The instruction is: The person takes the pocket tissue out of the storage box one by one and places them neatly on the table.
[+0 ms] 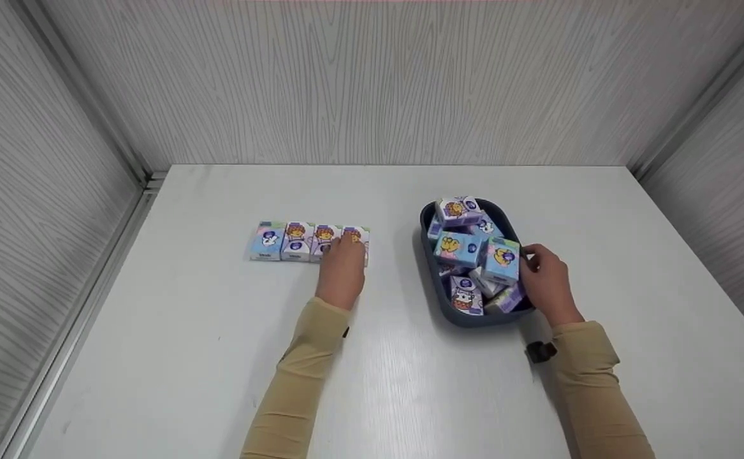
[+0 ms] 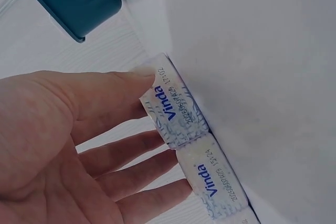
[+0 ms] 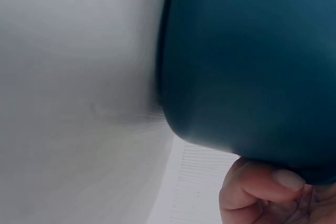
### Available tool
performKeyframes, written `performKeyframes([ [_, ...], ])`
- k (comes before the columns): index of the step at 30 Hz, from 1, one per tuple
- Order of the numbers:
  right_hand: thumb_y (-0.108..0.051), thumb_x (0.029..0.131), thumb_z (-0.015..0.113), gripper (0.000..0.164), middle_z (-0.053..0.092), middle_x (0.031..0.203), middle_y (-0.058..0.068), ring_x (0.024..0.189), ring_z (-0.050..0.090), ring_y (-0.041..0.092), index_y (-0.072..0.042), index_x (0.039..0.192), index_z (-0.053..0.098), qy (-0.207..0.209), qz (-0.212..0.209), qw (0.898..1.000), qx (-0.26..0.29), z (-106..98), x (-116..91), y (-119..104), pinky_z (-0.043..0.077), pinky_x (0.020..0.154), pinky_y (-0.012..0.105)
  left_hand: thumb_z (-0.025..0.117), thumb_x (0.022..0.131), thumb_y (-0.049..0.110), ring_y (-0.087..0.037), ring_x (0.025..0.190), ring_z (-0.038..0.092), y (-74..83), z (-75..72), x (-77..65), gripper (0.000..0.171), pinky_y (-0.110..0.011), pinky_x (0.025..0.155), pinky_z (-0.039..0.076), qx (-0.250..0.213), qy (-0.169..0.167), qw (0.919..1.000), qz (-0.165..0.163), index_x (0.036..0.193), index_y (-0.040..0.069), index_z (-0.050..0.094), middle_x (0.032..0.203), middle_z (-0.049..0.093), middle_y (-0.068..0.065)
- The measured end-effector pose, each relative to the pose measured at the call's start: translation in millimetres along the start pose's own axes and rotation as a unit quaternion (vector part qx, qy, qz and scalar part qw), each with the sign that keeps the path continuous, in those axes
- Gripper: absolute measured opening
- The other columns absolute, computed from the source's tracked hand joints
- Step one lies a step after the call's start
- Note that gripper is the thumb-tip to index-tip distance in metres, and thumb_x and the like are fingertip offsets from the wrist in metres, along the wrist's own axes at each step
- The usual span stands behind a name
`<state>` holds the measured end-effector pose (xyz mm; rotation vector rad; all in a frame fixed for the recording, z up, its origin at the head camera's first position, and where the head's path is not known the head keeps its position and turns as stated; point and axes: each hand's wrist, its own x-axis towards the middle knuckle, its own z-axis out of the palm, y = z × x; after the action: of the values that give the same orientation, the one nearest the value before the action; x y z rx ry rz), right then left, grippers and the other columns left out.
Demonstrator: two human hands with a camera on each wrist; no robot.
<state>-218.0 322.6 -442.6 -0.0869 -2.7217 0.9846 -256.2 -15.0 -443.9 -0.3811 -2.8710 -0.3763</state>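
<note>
My left hand (image 1: 341, 271) is at the right end of a row of small Vinda tissue packs on the table. It pinches the rightmost tissue pack (image 2: 170, 106), the thumb near its right edge, while other fingers touch the row. Beside it in the row are two more purple-white packs (image 1: 297, 241) and a blue pack (image 1: 266, 241) at the left end. My right hand (image 1: 547, 284) grips the right rim of a dark blue-green basket (image 1: 432, 280). Inside are several jumbled tissue packs, including a blue pack (image 1: 501, 260) lying against the rim near that hand.
The white table (image 1: 155, 357) carries the row on the left and the basket on the right. Grey wood-grain panels (image 1: 397, 83) stand behind and on both sides. Another purple-white pack (image 1: 458, 210) rises above the basket's far rim.
</note>
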Motion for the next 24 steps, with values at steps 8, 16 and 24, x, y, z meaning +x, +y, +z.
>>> performKeyframes([
  [8,-0.013,0.098,0.049,0.028,0.056,0.082,0.015,0.066,0.047,0.022,0.005,0.118,0.056,-0.002,0.007,1.0,0.002,0.3,0.3,-0.3,0.04,0.058,0.034,0.069,0.088,0.014,-0.034,0.114,0.052,9.3,-4.4,3.4,0.039,-0.045,0.098,0.042,-0.013,-0.032,0.9993,0.01,0.121,-0.004,0.059,0.12,0.056,-0.021],
  [16,-0.013,0.098,0.05,0.028,0.057,0.083,0.015,0.067,0.048,0.023,0.005,0.117,0.057,0.0,0.008,1.0,0.001,1.3,1.5,1.1,0.041,0.059,0.034,0.061,0.094,0.023,-0.031,0.116,0.054,28.5,-4.7,7.0,0.05,-0.042,0.095,0.045,-0.1,-0.047,0.9934,0.03,0.135,-0.002,0.049,0.129,0.054,-0.019],
  [24,-0.015,0.099,0.049,0.029,0.057,0.081,0.013,0.065,0.048,0.022,0.005,0.118,0.057,-0.001,0.012,1.0,0.005,0.7,1.6,1.1,0.041,0.059,0.034,0.058,0.096,0.023,-0.03,0.118,0.052,53.8,-3.7,9.6,0.045,-0.04,0.097,0.044,-0.127,-0.025,0.9881,0.084,0.133,-0.001,0.052,0.132,0.051,-0.018],
])
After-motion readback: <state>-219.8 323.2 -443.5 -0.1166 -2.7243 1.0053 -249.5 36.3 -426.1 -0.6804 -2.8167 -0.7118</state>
